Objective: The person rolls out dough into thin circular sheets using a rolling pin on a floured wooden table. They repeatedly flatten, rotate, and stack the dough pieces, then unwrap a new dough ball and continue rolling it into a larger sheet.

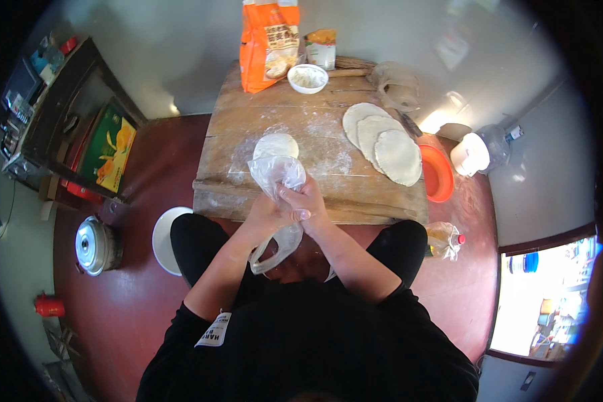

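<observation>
Both my hands meet around a clear plastic bag at the near edge of the wooden board. My left hand grips the gathered bag from the left, and my right hand closes on it from the right. The bag's handles hang below my hands; what lies inside it is hard to make out. Just beyond the bag, a small round of dough rests on the floured wood, partly covered from view. Several flat dough rounds overlap at the board's right side.
At the back stand an orange flour bag, a white bowl of flour and a smaller packet. An orange basin and an oil bottle are at right. A white basin and a lidded metal pot stand left.
</observation>
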`<action>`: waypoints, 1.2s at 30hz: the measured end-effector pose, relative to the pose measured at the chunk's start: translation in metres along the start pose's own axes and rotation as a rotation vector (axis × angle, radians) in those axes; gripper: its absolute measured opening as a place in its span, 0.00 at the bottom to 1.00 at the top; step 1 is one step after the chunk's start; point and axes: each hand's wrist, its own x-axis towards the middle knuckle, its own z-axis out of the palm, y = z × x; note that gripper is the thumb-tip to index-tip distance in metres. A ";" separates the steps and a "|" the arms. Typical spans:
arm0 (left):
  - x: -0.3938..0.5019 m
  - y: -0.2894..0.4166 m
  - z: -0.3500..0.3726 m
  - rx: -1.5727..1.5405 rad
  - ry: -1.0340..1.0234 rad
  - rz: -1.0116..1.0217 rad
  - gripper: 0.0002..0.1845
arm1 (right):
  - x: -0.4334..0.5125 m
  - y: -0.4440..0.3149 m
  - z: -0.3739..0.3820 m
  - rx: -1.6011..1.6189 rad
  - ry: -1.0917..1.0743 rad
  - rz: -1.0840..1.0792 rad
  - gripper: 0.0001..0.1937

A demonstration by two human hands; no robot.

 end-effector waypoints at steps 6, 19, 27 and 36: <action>0.008 0.021 0.006 0.171 -0.069 -0.175 0.43 | -0.005 -0.016 -0.023 -0.002 -0.024 -0.087 0.37; 0.025 -0.028 0.041 0.280 -0.222 -0.398 0.14 | 0.004 -0.025 -0.067 0.789 0.017 0.098 0.06; 0.013 -0.038 0.057 0.019 -0.284 -0.398 0.08 | 0.002 -0.035 -0.099 0.688 0.349 -0.058 0.11; 0.011 -0.038 0.047 0.505 -0.284 -0.073 0.11 | -0.004 -0.021 -0.134 -0.448 0.503 -0.292 0.10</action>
